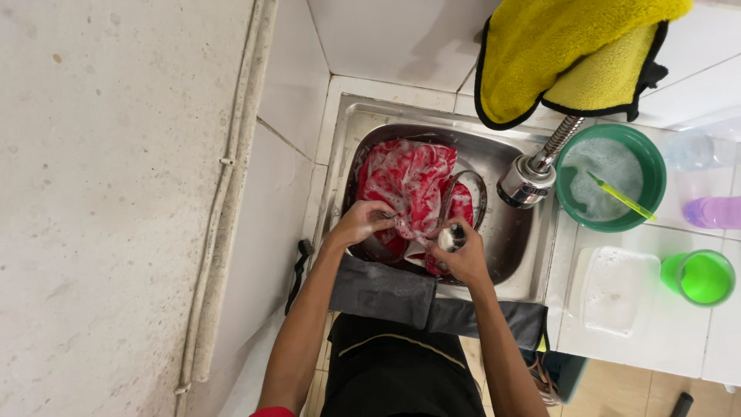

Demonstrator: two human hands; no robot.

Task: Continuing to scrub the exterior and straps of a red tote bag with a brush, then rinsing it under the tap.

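Observation:
A red cloth with white pattern, wet and soapy, lies bunched in the steel sink. My left hand grips a fold of the cloth at the sink's near edge. My right hand holds a small shiny round object against the cloth; I cannot tell what that object is. A dark curved ring-like item shows beside the cloth in the sink.
A flexible metal faucet head hangs over the sink. A green bowl of suds with a yellow-green brush sits on the right, with a green cup, a clear lidded box and bottles. A yellow towel hangs above. A dark cloth drapes over the sink's front.

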